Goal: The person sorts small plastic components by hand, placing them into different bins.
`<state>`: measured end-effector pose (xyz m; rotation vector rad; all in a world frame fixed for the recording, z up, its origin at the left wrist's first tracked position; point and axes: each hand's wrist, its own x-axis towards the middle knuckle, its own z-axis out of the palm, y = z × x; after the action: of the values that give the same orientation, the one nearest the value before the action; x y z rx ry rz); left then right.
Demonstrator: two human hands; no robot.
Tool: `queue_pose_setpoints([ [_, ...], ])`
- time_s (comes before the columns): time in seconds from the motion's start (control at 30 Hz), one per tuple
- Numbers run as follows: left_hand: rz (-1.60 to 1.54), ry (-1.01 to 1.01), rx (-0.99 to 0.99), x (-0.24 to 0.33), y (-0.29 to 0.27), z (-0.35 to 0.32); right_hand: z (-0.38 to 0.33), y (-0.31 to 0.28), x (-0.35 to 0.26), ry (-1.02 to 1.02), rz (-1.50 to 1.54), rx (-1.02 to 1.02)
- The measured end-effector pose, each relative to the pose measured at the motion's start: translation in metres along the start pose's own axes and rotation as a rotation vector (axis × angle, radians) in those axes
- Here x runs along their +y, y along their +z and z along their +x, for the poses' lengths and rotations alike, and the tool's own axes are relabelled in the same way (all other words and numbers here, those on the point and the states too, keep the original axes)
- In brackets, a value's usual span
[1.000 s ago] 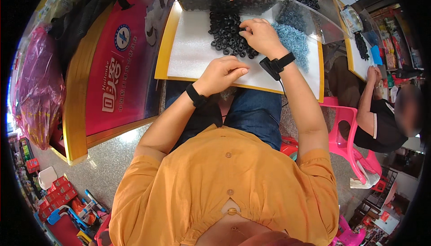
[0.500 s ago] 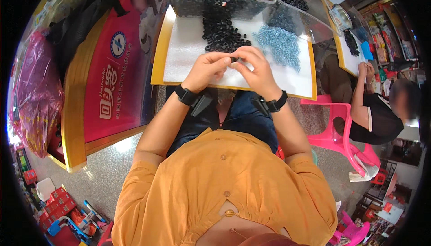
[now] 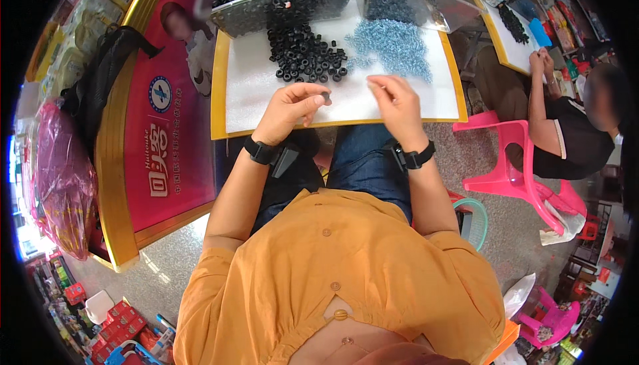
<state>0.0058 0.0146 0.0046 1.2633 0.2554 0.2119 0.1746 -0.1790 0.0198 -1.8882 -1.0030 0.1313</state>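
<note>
Between the thumb and fingertips of my left hand (image 3: 287,108) is a small black ring-shaped part (image 3: 326,98). My right hand (image 3: 399,105) is a little way to its right, closed in a pinch with the fingertips near the blue pieces; whatever it may hold is too small to make out. Beyond my left hand, a loose pile of black ring-shaped parts (image 3: 303,55) lies on a white work surface (image 3: 249,102) with a yellow edge. Many tiny pale-blue, clear-looking pieces (image 3: 396,48) are spread beyond my right hand.
A clear plastic bin (image 3: 286,10) of black parts stands at the far edge, with a second clear bin (image 3: 423,6) beside it. On the left is a pink-panelled counter (image 3: 150,158). At right, a person (image 3: 566,135) works at another table near a pink chair (image 3: 516,172).
My hands were together around a small dark part; now they are apart, the right one having moved rightward. The whole view has shifted, and the table sits further left in it.
</note>
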Motion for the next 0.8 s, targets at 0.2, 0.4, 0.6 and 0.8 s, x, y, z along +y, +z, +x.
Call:
queue_pose_setpoints([
  [0.2,-0.02,-0.004,0.013,0.0,-0.002,0.001,0.003,-0.006,0.025,-0.054,-0.248,0.019],
  [0.4,0.002,0.02,0.03,-0.004,-0.001,0.002,0.002,-0.006,0.028,0.013,-0.063,0.071],
  [0.6,0.025,0.014,0.015,-0.005,-0.002,0.001,0.006,-0.005,0.032,0.025,-0.156,0.129],
  [0.8,0.006,-0.007,0.014,-0.003,-0.001,0.001,0.01,-0.001,0.036,-0.042,-0.254,0.069],
])
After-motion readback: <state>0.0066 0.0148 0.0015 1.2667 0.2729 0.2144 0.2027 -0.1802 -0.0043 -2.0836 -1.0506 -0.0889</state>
